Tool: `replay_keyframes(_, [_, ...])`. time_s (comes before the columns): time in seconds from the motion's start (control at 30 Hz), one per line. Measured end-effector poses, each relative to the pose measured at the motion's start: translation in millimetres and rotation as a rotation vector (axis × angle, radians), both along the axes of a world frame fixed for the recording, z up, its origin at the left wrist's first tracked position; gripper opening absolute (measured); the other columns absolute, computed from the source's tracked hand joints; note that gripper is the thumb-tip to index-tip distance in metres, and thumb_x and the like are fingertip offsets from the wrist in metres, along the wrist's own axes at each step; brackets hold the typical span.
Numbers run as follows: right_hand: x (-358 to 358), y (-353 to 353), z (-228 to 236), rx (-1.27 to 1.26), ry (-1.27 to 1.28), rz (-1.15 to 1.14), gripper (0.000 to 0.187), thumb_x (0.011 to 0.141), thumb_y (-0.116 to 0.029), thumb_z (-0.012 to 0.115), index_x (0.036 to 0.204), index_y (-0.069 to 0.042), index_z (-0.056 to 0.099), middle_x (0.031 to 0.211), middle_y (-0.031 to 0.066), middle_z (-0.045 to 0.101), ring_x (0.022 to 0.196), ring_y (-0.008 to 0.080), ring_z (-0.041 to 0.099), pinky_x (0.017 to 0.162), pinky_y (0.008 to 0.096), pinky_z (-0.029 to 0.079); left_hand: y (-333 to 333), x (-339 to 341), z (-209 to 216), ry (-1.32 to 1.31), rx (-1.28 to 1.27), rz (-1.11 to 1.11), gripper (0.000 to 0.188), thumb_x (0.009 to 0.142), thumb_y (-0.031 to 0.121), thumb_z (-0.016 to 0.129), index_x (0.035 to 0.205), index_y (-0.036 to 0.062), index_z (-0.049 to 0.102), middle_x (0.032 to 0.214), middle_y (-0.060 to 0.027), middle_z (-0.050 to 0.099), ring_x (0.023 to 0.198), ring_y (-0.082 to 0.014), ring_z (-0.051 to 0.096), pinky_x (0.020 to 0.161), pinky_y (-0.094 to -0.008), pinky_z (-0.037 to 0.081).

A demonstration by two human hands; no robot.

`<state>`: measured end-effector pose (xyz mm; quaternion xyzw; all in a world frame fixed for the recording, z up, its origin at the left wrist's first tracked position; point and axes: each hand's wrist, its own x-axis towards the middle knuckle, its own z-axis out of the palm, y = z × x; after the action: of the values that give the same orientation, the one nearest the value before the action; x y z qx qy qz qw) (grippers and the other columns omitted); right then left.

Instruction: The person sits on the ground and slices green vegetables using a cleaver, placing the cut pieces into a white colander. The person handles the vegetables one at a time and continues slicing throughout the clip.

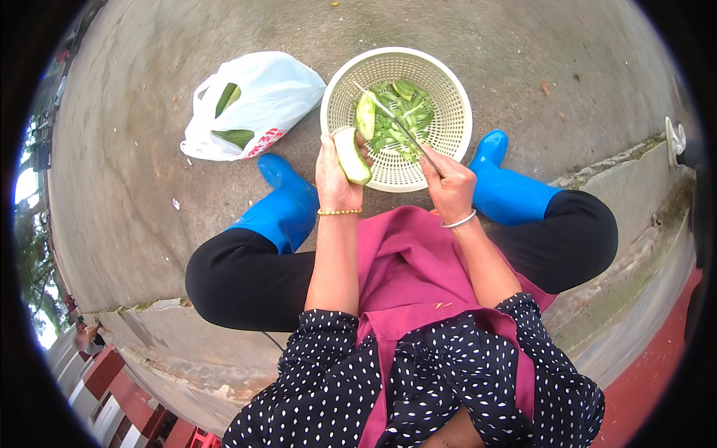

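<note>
My left hand [334,178] is closed around a pale green, peeled gourd [349,155], held at the near left rim of a cream plastic colander basket [464,123]. In my right hand [452,187] is a knife [402,125], its long thin blade slanting up and left over the basket. The blade tip is close to another pale peeled gourd [365,116] lying inside. Green peel strips [411,112] are heaped on the basket's bottom. Both hands are over or beside the near rim, and the gourd and the blade are apart.
A white plastic bag [272,93] with dark green gourds [237,137] showing through its openings lies left of the basket on the concrete ground [224,30]. My blue boots [287,201] flank the basket. A concrete ledge [597,183] runs along the right. Another person's shoe [675,142] is at the far right.
</note>
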<state>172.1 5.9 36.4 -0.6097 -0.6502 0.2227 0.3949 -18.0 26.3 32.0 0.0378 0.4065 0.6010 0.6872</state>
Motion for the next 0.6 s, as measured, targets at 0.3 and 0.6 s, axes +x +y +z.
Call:
replay_keyframes(0.3, [-15.0, -7.7, 34.8, 0.31, -0.064, 0.332, 0.03, 0.071, -0.008, 0.074, 0.101, -0.01, 0.072, 0.052, 0.0017, 0.044, 0.045, 0.0178, 0.048, 0.044, 0.0327, 0.035, 13.9, -4.8, -10.9, -0.281, -0.016, 0.054, 0.047, 0.097, 0.05, 0.047, 0.109, 0.0049, 0.053, 0.089, -0.0054, 0.049, 0.076, -0.0169, 0.046, 0.063, -0.0304, 0.045])
replay_keyframes(0.6, [-20.9, -15.4, 37.3, 0.363, -0.084, 0.429, 0.039, 0.066, -0.008, 0.073, 0.105, -0.01, 0.07, 0.057, -0.0017, 0.045, 0.049, 0.0157, 0.05, 0.047, 0.0307, 0.036, 13.6, -6.3, -20.7, -0.135, -0.117, 0.075, 0.053, 0.1, 0.055, 0.027, 0.105, 0.0074, 0.049, 0.09, -0.0076, 0.047, 0.074, -0.0201, 0.042, 0.057, -0.0322, 0.039])
